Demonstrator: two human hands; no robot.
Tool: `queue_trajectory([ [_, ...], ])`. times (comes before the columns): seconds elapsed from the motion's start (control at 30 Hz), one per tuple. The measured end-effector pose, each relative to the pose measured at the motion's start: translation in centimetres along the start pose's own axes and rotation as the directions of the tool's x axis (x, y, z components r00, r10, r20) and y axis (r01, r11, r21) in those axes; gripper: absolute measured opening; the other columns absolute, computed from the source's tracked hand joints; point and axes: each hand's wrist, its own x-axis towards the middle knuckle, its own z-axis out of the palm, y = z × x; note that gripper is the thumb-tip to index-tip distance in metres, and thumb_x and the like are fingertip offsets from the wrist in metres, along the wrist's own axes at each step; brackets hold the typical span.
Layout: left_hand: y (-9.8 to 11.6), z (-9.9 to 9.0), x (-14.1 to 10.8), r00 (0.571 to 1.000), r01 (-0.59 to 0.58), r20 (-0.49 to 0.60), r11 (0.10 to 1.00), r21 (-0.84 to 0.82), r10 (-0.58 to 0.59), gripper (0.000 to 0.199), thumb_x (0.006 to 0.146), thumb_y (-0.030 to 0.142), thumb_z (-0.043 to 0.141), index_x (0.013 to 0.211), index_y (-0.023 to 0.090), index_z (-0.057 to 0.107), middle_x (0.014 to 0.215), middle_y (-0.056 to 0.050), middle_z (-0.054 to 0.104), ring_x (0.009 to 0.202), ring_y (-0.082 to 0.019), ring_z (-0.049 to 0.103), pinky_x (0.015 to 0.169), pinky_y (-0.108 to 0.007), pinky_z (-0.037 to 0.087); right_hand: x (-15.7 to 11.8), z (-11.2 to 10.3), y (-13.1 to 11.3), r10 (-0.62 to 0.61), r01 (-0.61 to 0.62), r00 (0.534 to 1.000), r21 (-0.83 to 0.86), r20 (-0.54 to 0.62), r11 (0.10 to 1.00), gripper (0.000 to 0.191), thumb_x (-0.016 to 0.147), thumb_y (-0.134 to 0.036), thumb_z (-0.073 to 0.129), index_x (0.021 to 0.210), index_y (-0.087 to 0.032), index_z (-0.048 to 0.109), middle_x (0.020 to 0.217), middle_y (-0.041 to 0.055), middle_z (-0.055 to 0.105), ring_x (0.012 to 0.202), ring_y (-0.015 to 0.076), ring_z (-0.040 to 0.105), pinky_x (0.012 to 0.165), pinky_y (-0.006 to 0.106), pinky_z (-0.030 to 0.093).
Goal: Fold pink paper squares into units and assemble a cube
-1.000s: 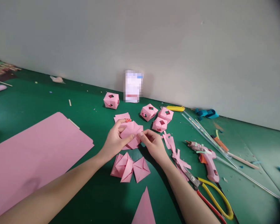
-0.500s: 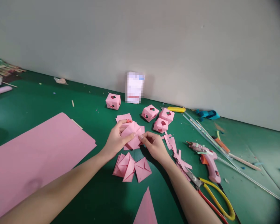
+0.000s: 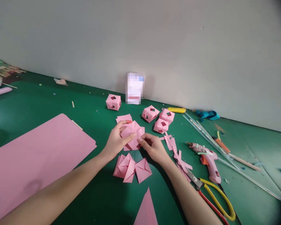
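Between my hands is a folded piece of pink paper (image 3: 132,129), creased toward its middle. My left hand (image 3: 118,136) grips it from the left, thumb on top and fingers behind. The thumb and forefinger of my right hand (image 3: 153,146) pinch its right edge. More pink paper (image 3: 124,118) lies just behind and under it. Nearer to me rest a small pile of folded pink squares (image 3: 125,167) and a single folded square (image 3: 143,170) with diagonal creases. A pink paper triangle (image 3: 146,209) lies at the bottom edge.
Several pink paper balls with cut-out holes (image 3: 150,113) stand farther back. On the right are paper strips (image 3: 181,161), scissors (image 3: 215,197), a pink glue gun (image 3: 209,159), clear glue sticks (image 3: 206,137) and a yellow cutter (image 3: 176,110). A large pink sheet (image 3: 42,156) covers the left.
My right hand's fingertips have shifted slightly left and down along the paper's right edge. My left hand keeps its grip in the same place.
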Motion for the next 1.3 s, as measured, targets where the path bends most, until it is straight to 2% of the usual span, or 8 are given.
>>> queue_trajectory([
  [0.33, 0.6, 0.0, -0.2, 1.000, 0.017, 0.016, 1.000, 0.004, -0.017, 0.054, 0.077, 0.038, 0.080, 0.123, 0.019, 0.059, 0.114, -0.010, 0.073, 0.114, -0.029, 0.069, 0.100, -0.043, 0.053, 0.1, -0.1, 0.2, 0.015, -0.015, 1.000, 0.032, -0.007, 0.999, 0.039, 0.090, -0.056, 0.063, 0.076, -0.020, 0.066, 0.072, 0.0024, 0.066, 0.068, 0.0183, 0.059, 0.067, 0.031, 0.045],
  [0.5, 0.3, -0.1, 0.0, 0.999, 0.000, -0.034, 1.000, 0.023, 0.001, 0.053, 0.076, 0.040, 0.081, 0.121, 0.019, 0.062, 0.125, -0.011, 0.069, 0.123, -0.030, 0.064, 0.105, -0.044, 0.050, 0.2, -0.2, 0.3, 0.020, -0.021, 1.000, 0.067, 0.005, 0.998, 0.046, 0.089, -0.064, 0.063, 0.076, -0.020, 0.068, 0.073, 0.0026, 0.068, 0.069, 0.0183, 0.061, 0.067, 0.030, 0.046],
  [0.63, 0.2, -0.1, 0.1, 0.999, 0.012, -0.046, 1.000, -0.028, -0.013, 0.054, 0.075, 0.040, 0.082, 0.120, 0.019, 0.062, 0.127, -0.012, 0.068, 0.125, -0.031, 0.062, 0.107, -0.044, 0.048, 0.2, -0.1, 0.1, 0.038, -0.035, 0.999, 0.140, -0.013, 0.990, 0.054, 0.091, -0.071, 0.055, 0.073, -0.020, 0.064, 0.072, 0.0027, 0.066, 0.071, 0.0191, 0.064, 0.071, 0.031, 0.049],
  [0.87, 0.4, 0.0, 0.0, 0.999, -0.003, -0.044, 1.000, -0.003, 0.003, 0.052, 0.076, 0.038, 0.080, 0.121, 0.019, 0.061, 0.130, -0.012, 0.067, 0.128, -0.030, 0.061, 0.110, -0.044, 0.046, 0.0, 0.1, 0.2, 0.041, -0.040, 0.999, 0.091, -0.007, 0.995, 0.039, 0.087, -0.058, 0.069, 0.078, -0.020, 0.066, 0.070, 0.0005, 0.065, 0.063, 0.0151, 0.056, 0.059, 0.027, 0.042],
  [0.97, 0.5, 0.0, -0.1, 1.000, -0.031, 0.001, 1.000, -0.005, 0.031, 0.055, 0.077, 0.038, 0.079, 0.124, 0.020, 0.059, 0.131, -0.011, 0.066, 0.125, -0.029, 0.062, 0.109, -0.043, 0.048, 0.1, 0.1, 0.2, 0.022, -0.017, 0.999, 0.118, -0.036, 0.993, 0.040, 0.087, -0.059, 0.069, 0.076, -0.020, 0.067, 0.070, 0.0008, 0.066, 0.062, 0.0153, 0.056, 0.060, 0.028, 0.043],
  [1.07, 0.7, -0.1, -0.2, 0.997, -0.058, 0.050, 0.996, 0.066, 0.054, 0.056, 0.076, 0.037, 0.080, 0.125, 0.020, 0.059, 0.133, -0.011, 0.066, 0.126, -0.029, 0.062, 0.111, -0.044, 0.047, 0.1, 0.1, 0.1, 0.011, -0.006, 0.999, 0.136, -0.036, 0.991, 0.039, 0.086, -0.058, 0.070, 0.076, -0.020, 0.069, 0.071, 0.0014, 0.067, 0.063, 0.0158, 0.057, 0.061, 0.029, 0.044],
  [1.2, 1.1, -0.1, -0.3, 0.998, -0.051, 0.028, 0.989, 0.140, 0.047, 0.052, 0.077, 0.037, 0.078, 0.123, 0.021, 0.060, 0.136, -0.010, 0.064, 0.132, -0.030, 0.058, 0.114, -0.044, 0.044, 0.0, 0.3, -0.1, 0.018, -0.015, 1.000, 0.112, -0.024, 0.994, 0.036, 0.086, -0.055, 0.071, 0.076, -0.020, 0.069, 0.070, 0.0016, 0.066, 0.063, 0.0159, 0.057, 0.061, 0.029, 0.044],
  [1.3, 1.0, -0.1, -0.2, 1.000, -0.025, 0.018, 0.989, 0.147, 0.023, 0.054, 0.076, 0.038, 0.079, 0.124, 0.021, 0.059, 0.136, -0.010, 0.064, 0.133, -0.030, 0.058, 0.113, -0.046, 0.045, 0.0, 0.4, 0.0, 0.003, 0.004, 0.998, 0.104, -0.063, 0.995, 0.036, 0.088, -0.055, 0.069, 0.079, -0.021, 0.068, 0.074, 0.0021, 0.067, 0.067, 0.0165, 0.060, 0.064, 0.029, 0.047],
])
